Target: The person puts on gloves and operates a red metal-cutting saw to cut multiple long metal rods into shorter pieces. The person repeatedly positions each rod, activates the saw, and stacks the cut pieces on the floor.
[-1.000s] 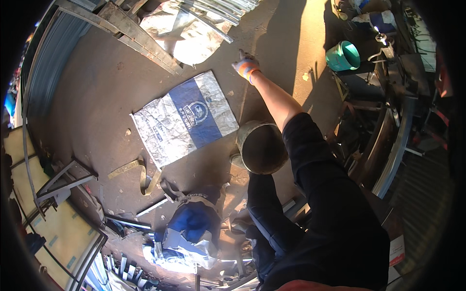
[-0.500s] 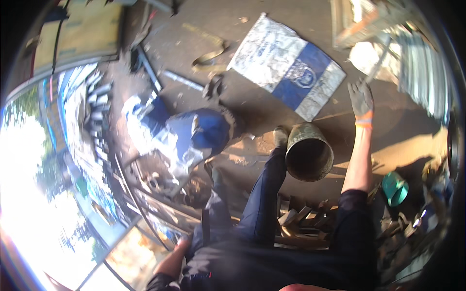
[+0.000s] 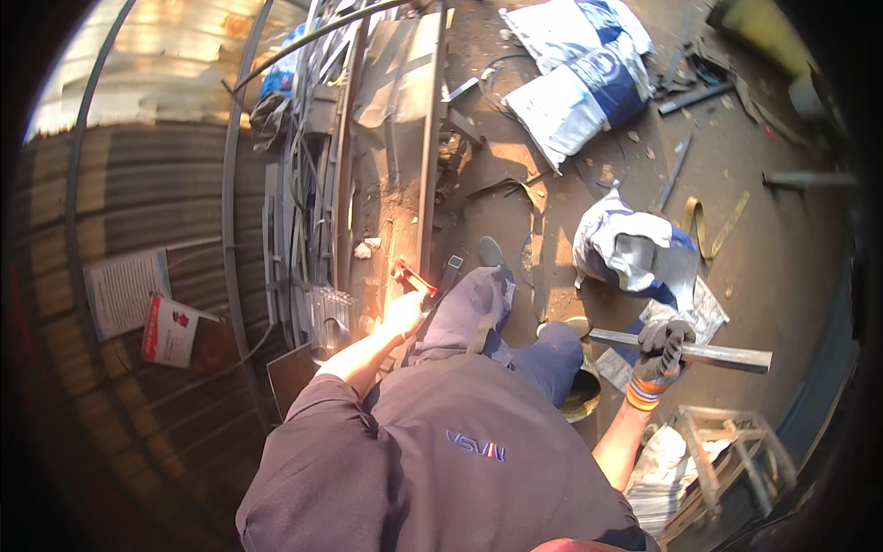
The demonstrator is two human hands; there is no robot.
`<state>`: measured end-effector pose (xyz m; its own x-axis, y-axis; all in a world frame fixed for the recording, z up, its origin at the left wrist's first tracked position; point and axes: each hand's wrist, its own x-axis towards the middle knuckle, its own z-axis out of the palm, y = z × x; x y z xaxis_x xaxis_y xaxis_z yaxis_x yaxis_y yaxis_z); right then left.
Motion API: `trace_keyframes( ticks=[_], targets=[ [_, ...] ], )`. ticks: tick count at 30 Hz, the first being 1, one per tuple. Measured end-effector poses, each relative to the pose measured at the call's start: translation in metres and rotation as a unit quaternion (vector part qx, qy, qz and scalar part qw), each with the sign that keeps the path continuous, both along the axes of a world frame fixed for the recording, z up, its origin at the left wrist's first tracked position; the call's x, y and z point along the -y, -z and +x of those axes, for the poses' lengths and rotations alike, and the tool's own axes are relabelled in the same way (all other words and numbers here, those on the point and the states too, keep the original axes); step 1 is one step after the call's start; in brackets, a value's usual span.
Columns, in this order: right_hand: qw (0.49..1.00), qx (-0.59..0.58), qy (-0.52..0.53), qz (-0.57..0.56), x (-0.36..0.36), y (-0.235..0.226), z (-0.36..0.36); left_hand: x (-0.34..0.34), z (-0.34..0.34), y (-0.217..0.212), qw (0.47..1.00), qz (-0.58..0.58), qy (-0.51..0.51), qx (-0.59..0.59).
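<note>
My right hand (image 3: pixel 660 354), in a dark grey work glove with an orange and white cuff, is closed around a length of square metal tube (image 3: pixel 727 357). The tube lies level, and both its ends stick out past the fist. My bare left hand (image 3: pixel 402 315), bright in the sun, is closed around a red tool (image 3: pixel 413 279) beside my hip. Its upper part shows above the fingers, but its exact kind is unclear. A dark bucket (image 3: pixel 582 396) stands by my right leg, partly hidden.
Long metal bars and profiles (image 3: pixel 317 193) run along a rack at my left, in front of a corrugated wall (image 3: pixel 147 202). White-and-blue sacks (image 3: pixel 589 92) lie on the floor ahead, with another crumpled sack (image 3: pixel 635 244) nearer. A metal frame (image 3: pixel 736 451) stands at the lower right.
The view has swung left toward the rack and wall. My right hand, stretched out toward a long bar before, is now closer to my body with the tube. The red tool now shows in my left hand.
</note>
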<state>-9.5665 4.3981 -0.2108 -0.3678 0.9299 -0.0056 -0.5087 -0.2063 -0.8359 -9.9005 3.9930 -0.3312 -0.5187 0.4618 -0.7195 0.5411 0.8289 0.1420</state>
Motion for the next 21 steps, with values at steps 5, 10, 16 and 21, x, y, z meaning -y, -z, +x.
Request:
trace_keyframes(
  ticks=[5, 10, 16, 21],
  targets=[
    [0.980, 0.105, -0.159, 0.054, 0.003, -0.032, -0.241, 0.053, -0.035, -0.007, 0.956, 0.181, -0.227, -0.052],
    [0.929, 0.074, -0.363, 0.003, 0.049, -0.029, -0.433, 0.112, -0.046, -0.014, 0.854, 0.229, -0.446, -0.138],
    [0.851, 0.067, -0.503, -0.133, 0.146, 0.014, -0.600, 0.183, -0.038, 0.011, 0.813, 0.073, -0.515, -0.261],
    [0.765, 0.118, -0.553, -0.307, 0.233, 0.101, -0.644, 0.279, -0.056, 0.054, 0.875, -0.163, -0.427, -0.162]
  ],
)
